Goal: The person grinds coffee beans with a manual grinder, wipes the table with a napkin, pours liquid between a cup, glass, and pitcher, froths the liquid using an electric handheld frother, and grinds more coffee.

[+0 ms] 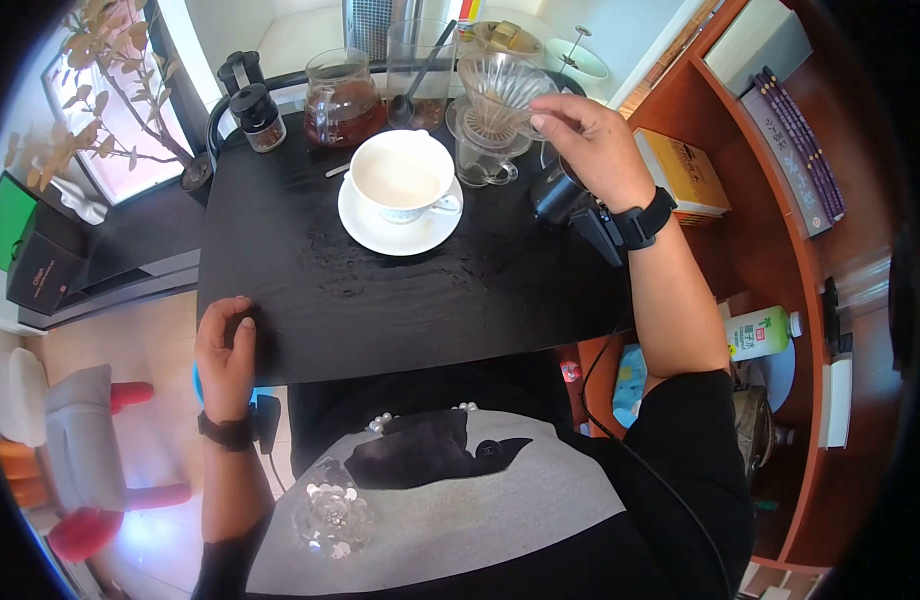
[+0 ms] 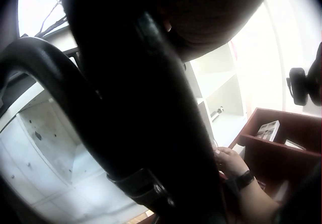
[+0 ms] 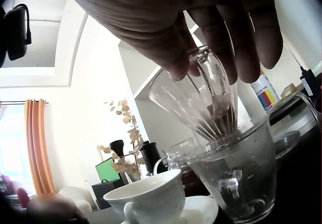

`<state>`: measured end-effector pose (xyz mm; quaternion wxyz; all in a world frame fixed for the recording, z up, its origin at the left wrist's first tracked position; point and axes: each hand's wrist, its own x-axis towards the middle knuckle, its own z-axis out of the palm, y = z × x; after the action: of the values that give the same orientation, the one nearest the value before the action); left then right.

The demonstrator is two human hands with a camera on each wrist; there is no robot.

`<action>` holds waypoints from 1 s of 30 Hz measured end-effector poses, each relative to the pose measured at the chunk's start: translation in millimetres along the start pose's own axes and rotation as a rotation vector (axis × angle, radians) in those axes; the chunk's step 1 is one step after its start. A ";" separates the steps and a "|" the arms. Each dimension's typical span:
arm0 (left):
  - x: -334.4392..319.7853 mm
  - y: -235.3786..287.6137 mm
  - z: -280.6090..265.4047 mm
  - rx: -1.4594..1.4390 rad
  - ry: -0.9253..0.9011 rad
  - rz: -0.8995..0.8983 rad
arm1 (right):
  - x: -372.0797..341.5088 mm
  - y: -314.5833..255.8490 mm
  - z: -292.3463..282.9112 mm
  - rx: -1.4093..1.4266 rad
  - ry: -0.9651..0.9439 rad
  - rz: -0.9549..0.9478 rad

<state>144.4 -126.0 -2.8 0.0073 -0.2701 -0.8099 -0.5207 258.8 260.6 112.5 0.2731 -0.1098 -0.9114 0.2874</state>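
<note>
My right hand (image 1: 602,150) pinches the handle of a ribbed clear glass coffee dripper (image 3: 176,95) between thumb and fingers. The dripper sits over a clear glass cup (image 3: 241,181) with a handle. Left of these, a white teacup (image 1: 404,172) stands on a white saucer (image 1: 400,242). My left hand (image 1: 227,350) rests at the near left edge of the black table (image 1: 430,310), fingers loosely bent and holding nothing. In the left wrist view, dark shapes hide most of that hand. A black device (image 1: 557,193) stands below my right hand.
Behind the teacup stand a glass pot of brown liquid (image 1: 342,112), a tall glass (image 1: 430,60) with a black spoon (image 1: 405,105), and a small black-lidded jar (image 1: 258,118). A wooden shelf (image 1: 810,270) closes off the right side, with a yellow box (image 1: 685,170) on it.
</note>
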 end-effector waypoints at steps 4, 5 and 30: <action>-0.4 -1.5 0.5 -0.011 -0.007 -0.011 | -3.8 4.9 -2.1 -0.004 0.004 -0.006; -0.5 -2.2 0.5 -0.009 -0.014 -0.008 | -6.4 4.9 -3.9 -0.003 0.008 0.000; -1.4 4.8 2.4 0.112 -0.029 -0.020 | -105.1 83.3 -9.6 0.620 0.228 0.597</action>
<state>148.4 -123.1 -0.3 0.0054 -0.2685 -0.8404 -0.4707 354.6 295.1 24.7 0.2970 -0.3124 -0.6745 0.5994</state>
